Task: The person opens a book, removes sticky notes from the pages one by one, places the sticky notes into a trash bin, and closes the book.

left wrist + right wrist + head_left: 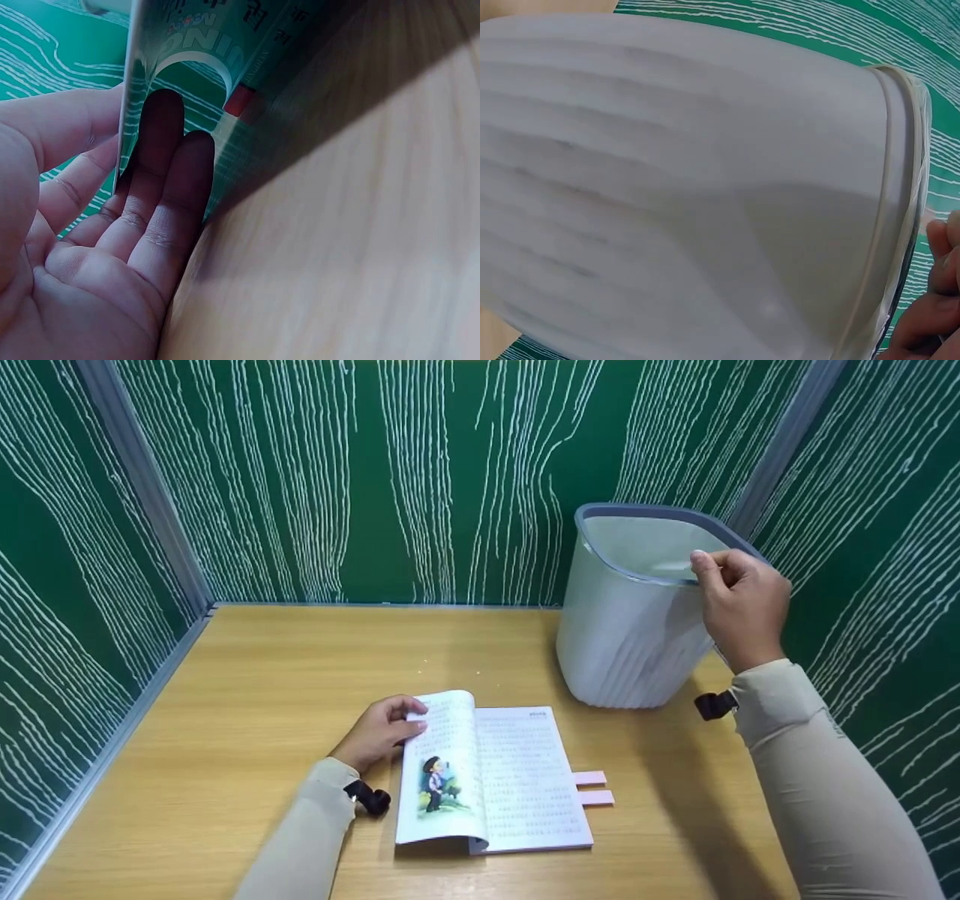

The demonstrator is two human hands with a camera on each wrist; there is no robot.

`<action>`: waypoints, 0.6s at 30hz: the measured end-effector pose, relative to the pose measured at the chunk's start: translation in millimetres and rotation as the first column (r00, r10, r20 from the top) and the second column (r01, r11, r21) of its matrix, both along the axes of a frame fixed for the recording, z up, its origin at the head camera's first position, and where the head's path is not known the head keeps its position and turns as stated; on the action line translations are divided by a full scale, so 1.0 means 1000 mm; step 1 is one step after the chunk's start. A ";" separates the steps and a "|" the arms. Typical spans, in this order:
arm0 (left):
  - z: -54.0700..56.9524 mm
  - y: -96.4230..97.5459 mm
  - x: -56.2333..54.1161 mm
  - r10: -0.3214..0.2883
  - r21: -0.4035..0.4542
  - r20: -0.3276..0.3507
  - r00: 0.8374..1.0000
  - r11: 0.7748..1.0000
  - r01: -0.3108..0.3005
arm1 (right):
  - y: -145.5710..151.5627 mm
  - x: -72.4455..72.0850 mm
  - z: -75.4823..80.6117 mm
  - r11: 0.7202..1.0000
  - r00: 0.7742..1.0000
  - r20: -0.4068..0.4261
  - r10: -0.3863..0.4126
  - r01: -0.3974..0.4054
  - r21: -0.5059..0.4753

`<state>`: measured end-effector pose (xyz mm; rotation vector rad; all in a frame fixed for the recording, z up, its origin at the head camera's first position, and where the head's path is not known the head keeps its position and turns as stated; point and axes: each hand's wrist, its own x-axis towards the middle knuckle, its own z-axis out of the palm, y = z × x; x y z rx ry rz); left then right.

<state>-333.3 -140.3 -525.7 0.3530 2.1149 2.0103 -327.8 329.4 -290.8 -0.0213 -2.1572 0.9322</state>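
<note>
An open book [525,780] with printed text and a picture of a child lies on the table. My left hand [381,733] holds its left side, thumb over the page edge and fingers behind the cover. The left wrist view shows those fingers [161,157] against the book's cover [202,34]. My right hand [745,601] is raised at the near right rim of a pale waste bin [630,637]. Its thumb and forefinger pinch a small pale strip [670,567], faint and blurred, over the bin's opening. In the right wrist view that hand [934,300] is partly cut off.
Two pink sticky tabs [596,797] stick out from the book's right edge. Tiny white specks [478,673] lie on the wooden table [300,660] behind the book. Green walls [450,472] with white wavy lines enclose the back and both sides.
</note>
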 end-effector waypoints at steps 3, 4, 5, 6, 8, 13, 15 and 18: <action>0.000 0.000 -0.001 -0.007 0.009 0.003 1.000 1.000 0.007 | 0.001 -0.001 0.000 1.000 1.000 0.024 -0.019 0.019 0.011; 0.000 0.000 -0.001 -0.010 0.012 0.003 1.000 1.000 0.010 | 0.001 -0.001 0.000 1.000 0.999 0.033 -0.027 0.027 0.013; -0.001 0.000 -0.001 -0.011 0.013 0.003 1.000 1.000 0.011 | 0.001 -0.001 -0.001 0.999 0.999 0.041 -0.033 0.032 0.015; -0.001 0.000 -0.001 -0.013 0.015 0.002 1.000 1.000 0.013 | 0.001 -0.001 -0.001 0.999 0.998 0.047 -0.038 0.037 0.016; -0.001 -0.001 -0.002 -0.015 0.014 0.001 1.000 1.000 0.015 | 0.001 -0.001 -0.002 0.999 0.998 0.054 -0.043 0.042 0.017; -0.001 -0.001 -0.001 -0.014 0.007 -0.007 1.000 1.000 0.014 | -0.001 0.000 -0.001 0.999 0.998 0.048 -0.039 0.038 0.011; -0.001 -0.001 0.000 -0.012 0.002 -0.015 1.000 1.000 0.012 | -0.003 0.001 0.000 0.999 0.999 0.028 -0.037 0.037 0.007; 0.000 -0.002 0.000 -0.013 0.001 -0.025 1.000 1.000 0.013 | -0.007 0.003 0.000 0.999 0.999 -0.034 -0.039 0.039 0.006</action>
